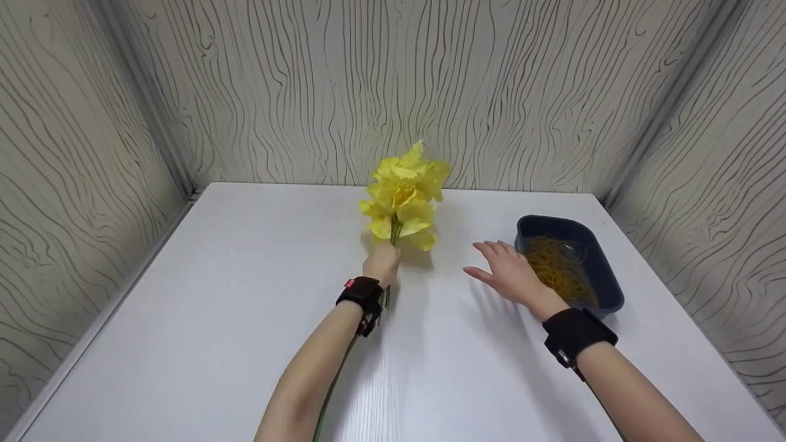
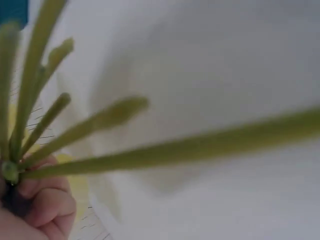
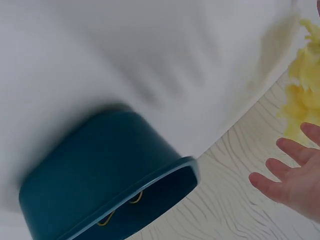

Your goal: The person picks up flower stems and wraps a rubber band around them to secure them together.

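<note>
A bunch of yellow flowers (image 1: 405,190) is gripped by its green stems in my left hand (image 1: 382,264), near the middle of the table. Several cut stem ends (image 2: 120,110) fan out below that fist in the left wrist view, and one long stem runs toward the camera side. My right hand (image 1: 506,270) hovers over the table between the flowers and a dark blue bin (image 1: 605,270), fingers spread and holding nothing. Thin yellow rubber bands (image 1: 556,267) lie tangled inside the bin. In the right wrist view the bin's outer wall (image 3: 90,165) shows beside the hand.
The white table (image 1: 245,294) has wood-grain panels (image 1: 319,92) standing at its back and both sides. Black bands (image 1: 577,334) with cameras are strapped on both wrists.
</note>
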`<state>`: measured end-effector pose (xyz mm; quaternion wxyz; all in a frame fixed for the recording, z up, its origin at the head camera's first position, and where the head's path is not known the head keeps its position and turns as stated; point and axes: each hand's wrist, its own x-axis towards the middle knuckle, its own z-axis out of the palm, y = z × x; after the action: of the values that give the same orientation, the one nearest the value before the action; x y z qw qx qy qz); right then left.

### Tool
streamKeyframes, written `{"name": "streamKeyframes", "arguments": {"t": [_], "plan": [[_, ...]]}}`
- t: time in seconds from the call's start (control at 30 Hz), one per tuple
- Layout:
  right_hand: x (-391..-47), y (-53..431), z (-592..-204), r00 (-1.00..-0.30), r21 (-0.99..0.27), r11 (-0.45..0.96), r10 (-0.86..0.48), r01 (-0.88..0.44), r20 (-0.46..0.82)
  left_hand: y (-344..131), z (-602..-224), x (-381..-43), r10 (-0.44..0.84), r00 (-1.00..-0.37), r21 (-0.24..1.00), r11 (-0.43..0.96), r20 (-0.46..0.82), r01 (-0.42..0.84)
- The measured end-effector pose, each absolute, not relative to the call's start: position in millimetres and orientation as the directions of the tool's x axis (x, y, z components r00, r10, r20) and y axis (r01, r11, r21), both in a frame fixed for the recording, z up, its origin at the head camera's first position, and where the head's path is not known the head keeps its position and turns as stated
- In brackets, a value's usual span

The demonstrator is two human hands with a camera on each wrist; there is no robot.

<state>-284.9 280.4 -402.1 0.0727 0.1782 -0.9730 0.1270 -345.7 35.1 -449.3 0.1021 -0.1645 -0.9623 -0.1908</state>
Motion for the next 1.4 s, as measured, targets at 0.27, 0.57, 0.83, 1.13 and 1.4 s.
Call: {"name": "streamKeyframes", "arguments": {"t": [0.27, 0.57, 0.83, 1.13, 1.4], "plan": [[-287, 241, -397, -0.923, -0.36, 0.85, -0.357, -0.384, 0.141, 41, -439, -356, 0.148, -0.885, 0.601, 0.684, 0.44, 0.413], [-283, 190, -388, -0.864, -0.693, 0.589, -0.494, -0.416, 0.099, 55, -397, -329, -0.079, -0.923, 0.89, 0.309, 0.376, 0.335], [-278, 176, -381, -0.811, -0.901, 0.283, -0.573, -0.327, 0.115, 55, -389, -318, -0.073, -0.946, 0.948, 0.071, 0.316, 0.311], [-269, 167, -379, -0.877, -0.928, 0.287, -0.473, -0.238, 0.079, 42, -388, -310, -0.015, -0.978, 0.967, -0.153, 0.206, 0.206], [-270, 184, -375, -0.861, -0.772, 0.531, -0.507, -0.35, 0.041, 9, -390, -309, 0.309, -0.949, 0.923, -0.379, 0.064, -0.061]]}}
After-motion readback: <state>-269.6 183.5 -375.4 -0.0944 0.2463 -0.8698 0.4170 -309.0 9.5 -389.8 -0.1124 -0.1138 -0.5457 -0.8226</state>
